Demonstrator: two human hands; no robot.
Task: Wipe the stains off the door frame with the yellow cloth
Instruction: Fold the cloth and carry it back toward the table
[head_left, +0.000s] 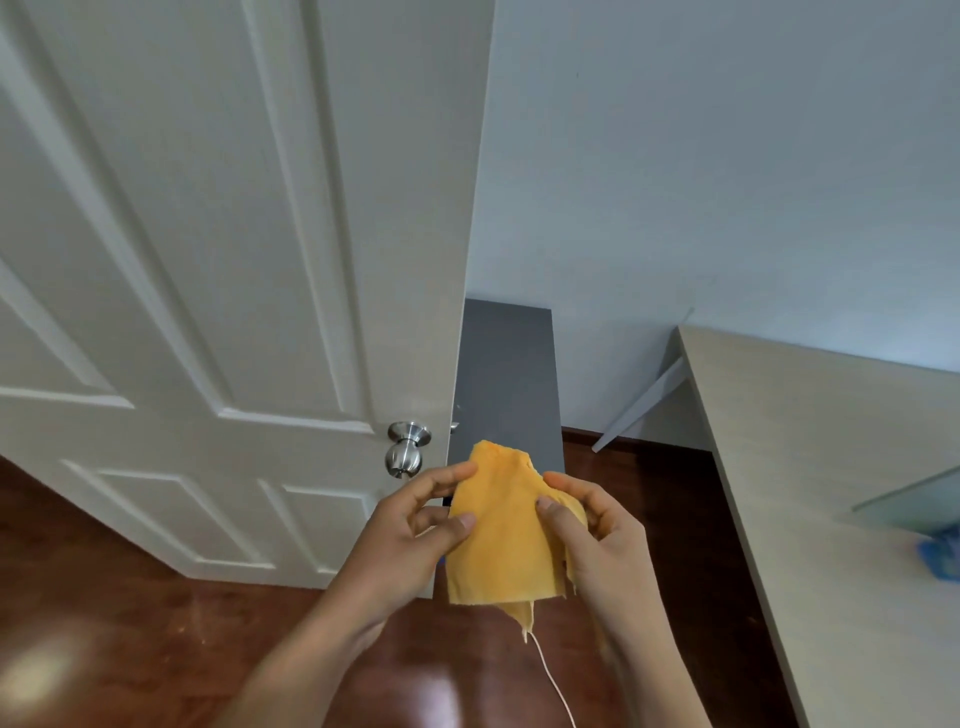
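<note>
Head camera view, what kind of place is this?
Likely a room in a home: a white panelled door with a metal knob, a glossy wooden floor and a pale table against the wall.

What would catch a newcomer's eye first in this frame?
The yellow cloth, low in the middle, held up between the left hand and the right hand, both pinching its sides, with a loose thread dangling below. Next, the white door filling the left, its steel knob just left of the cloth. A pale table runs along the right over the dark wood floor.
</note>
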